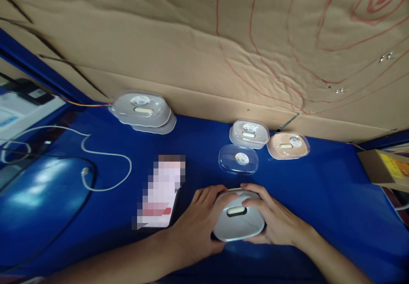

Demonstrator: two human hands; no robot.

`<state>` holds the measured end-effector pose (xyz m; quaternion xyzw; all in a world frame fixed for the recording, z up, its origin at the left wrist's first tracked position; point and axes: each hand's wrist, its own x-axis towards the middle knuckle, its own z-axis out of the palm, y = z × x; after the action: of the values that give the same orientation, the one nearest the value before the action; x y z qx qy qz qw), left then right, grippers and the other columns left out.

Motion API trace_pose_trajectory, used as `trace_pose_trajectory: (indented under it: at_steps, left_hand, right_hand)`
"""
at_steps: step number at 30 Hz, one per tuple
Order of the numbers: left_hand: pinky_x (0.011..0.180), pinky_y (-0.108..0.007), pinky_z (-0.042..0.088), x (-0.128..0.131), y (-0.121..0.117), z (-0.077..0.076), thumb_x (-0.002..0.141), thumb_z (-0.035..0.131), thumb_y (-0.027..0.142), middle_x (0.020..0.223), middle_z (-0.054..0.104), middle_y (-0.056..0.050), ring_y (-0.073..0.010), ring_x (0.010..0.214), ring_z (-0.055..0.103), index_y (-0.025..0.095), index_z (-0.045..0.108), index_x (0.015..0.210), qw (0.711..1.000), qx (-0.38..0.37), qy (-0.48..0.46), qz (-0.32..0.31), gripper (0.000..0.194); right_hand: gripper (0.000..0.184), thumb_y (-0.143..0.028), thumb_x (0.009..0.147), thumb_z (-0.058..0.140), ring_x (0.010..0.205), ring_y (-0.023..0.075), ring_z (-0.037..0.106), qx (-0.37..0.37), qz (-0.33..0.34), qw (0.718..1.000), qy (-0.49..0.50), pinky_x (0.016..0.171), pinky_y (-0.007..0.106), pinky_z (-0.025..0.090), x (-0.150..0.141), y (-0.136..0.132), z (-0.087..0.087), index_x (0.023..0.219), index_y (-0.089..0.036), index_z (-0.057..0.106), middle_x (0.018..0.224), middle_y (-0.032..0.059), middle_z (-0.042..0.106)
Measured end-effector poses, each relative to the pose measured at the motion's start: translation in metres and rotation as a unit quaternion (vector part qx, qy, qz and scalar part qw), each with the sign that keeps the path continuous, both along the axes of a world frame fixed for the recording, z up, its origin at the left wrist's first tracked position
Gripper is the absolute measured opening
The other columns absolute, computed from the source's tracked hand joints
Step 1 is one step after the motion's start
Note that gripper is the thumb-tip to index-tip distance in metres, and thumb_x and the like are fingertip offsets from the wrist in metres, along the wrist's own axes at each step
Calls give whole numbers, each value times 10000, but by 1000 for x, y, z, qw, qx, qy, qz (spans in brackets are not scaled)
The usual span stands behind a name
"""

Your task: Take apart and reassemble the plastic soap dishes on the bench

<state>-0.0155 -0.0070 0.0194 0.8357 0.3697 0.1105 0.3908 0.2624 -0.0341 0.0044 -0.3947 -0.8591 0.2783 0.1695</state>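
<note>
Between my two hands is a grey oval box (239,224) with a white oblong piece in a dark slot on its face; it looks like a soap dish. My left hand (204,215) wraps its left side, thumb laid across the top. On the right side, my right hand (271,215) grips it with fingers over the top and below. Just beyond it lies a clear plastic lid (238,160) with a round sticker. Behind that lid sit a grey box (249,134) and a peach box (289,145), both with clear stickered covers.
Larger grey covered trays (143,109) are stacked at the back left. A phone (159,194) lies left of my hands. A white cable (128,164) curls farther left on the blue table (204,147). Brown paper (175,41) rises behind; a cardboard box (383,169) stands right.
</note>
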Motion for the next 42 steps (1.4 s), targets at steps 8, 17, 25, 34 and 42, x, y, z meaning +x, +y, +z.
trace_pose_trajectory:
  at_steps: [8,17,25,34,42]
  left_hand:
    - [1212,-580,387,-2,-1,6,709,778,163,1553,437,-124,-379,1453,412,289,405,1557,993,-119,-4,21,935]
    - [1252,-560,340,-1,-5,4,664,699,89,1601,431,-115,-342,1494,382,277,315,1595,997,-80,-4,14,1025]
    - [1211,-563,365,-1,0,7,642,704,131,1553,472,-120,-355,1450,419,271,390,1534,994,-106,2,20,956]
    - [1220,-572,345,2,-2,7,655,677,123,1611,461,-130,-358,1496,393,247,368,1585,997,-65,40,17,988]
    - [1226,-569,339,2,-1,10,657,684,147,1635,441,-156,-362,1499,391,207,375,1603,995,-60,83,1,997]
  right_hand:
    - [1161,-460,712,961,1498,365,482,-85,-6,995,-52,1215,452,474,2,6,1,1653,-323,295,1622,155,405]
    - [1222,-461,722,952,1500,364,480,-43,1,997,-71,1219,455,472,3,3,-1,1694,-304,228,1653,166,403]
    - [1208,-460,676,970,1460,354,512,-54,6,997,-58,1208,445,478,-1,6,4,1664,-287,296,1601,164,436]
    - [1159,-559,747,923,1520,365,416,-52,10,997,-57,1225,516,442,-1,7,-5,1675,-309,275,1616,169,415]
    - [824,-723,1055,375,1630,367,220,54,-8,996,-68,1295,628,231,14,22,-5,1707,-250,201,1764,152,245]
